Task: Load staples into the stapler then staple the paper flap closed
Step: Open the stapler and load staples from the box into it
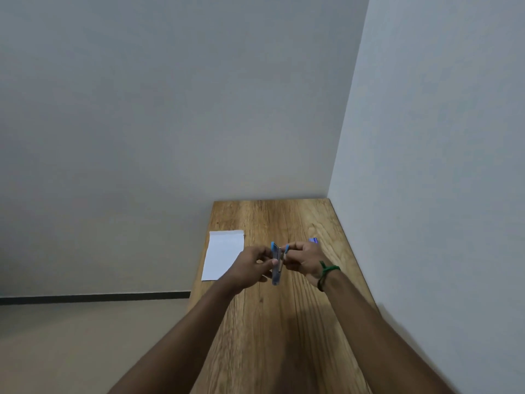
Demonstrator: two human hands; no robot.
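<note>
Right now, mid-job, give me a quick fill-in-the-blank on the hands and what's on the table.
The left hand and right hand both hold the blue ____.
The white paper lies at the table's ____ edge.
The wristband on the right wrist is ____.
Missing: stapler; left; green.

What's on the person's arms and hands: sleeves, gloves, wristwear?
No sleeves show anywhere up to the frame edge. The left hand and right hand have no gloves. A green cord band wraps the right wrist, knotted, with a short loose end. The left wrist carries nothing. Rings: too small to tell.
</note>
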